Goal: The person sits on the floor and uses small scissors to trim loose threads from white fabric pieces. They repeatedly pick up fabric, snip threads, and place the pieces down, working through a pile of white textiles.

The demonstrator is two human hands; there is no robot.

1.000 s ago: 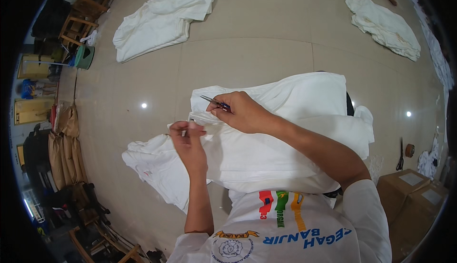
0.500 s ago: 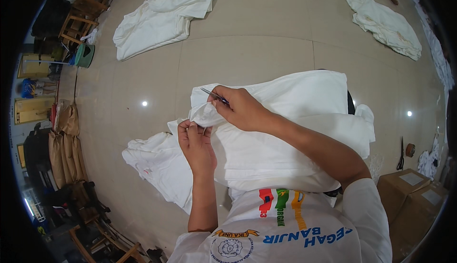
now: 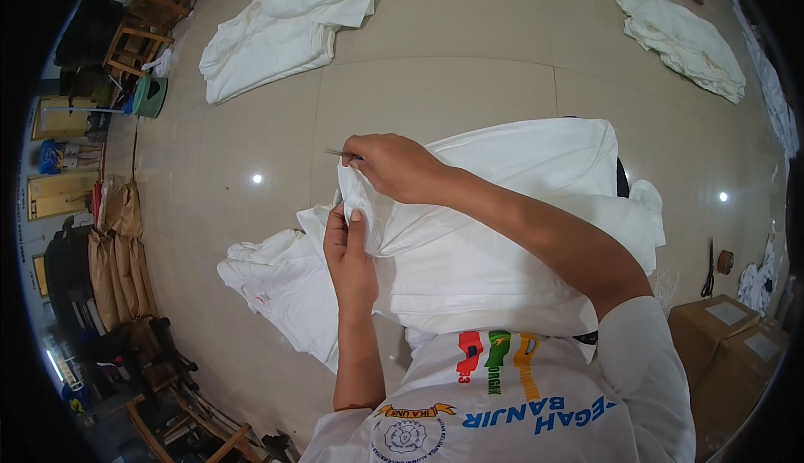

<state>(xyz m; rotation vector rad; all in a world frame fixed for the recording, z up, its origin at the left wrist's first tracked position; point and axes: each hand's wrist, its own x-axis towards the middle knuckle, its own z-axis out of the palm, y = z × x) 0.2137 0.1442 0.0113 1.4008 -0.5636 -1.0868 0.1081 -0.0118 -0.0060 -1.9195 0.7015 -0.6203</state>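
Note:
My right hand (image 3: 389, 162) is closed around small metal snips (image 3: 334, 152), whose slim tips stick out to the left, and it also grips the top of a white cloth edge (image 3: 360, 205). Just below it, my left hand (image 3: 349, 249) pinches that same edge, its thumb on the fabric. The cloth belongs to a layered heap of white garments (image 3: 511, 270) in front of me, with a crumpled white piece (image 3: 264, 283) at its left. My right fingertips are partly hidden.
Folded white fabric piles (image 3: 276, 36) (image 3: 674, 40) lie across the tiled floor (image 3: 461, 61). Black scissors (image 3: 710, 266), a tape roll (image 3: 725, 262) and cardboard boxes (image 3: 703, 337) are at the right. Wooden chairs (image 3: 138, 44), a green bucket (image 3: 149, 95), brown sacks (image 3: 117, 275) and a person in blue (image 3: 52, 156) are leftward.
My right hand has moved up and left with the snips, lifting the cloth edge. My left hand has moved right and closed on that edge.

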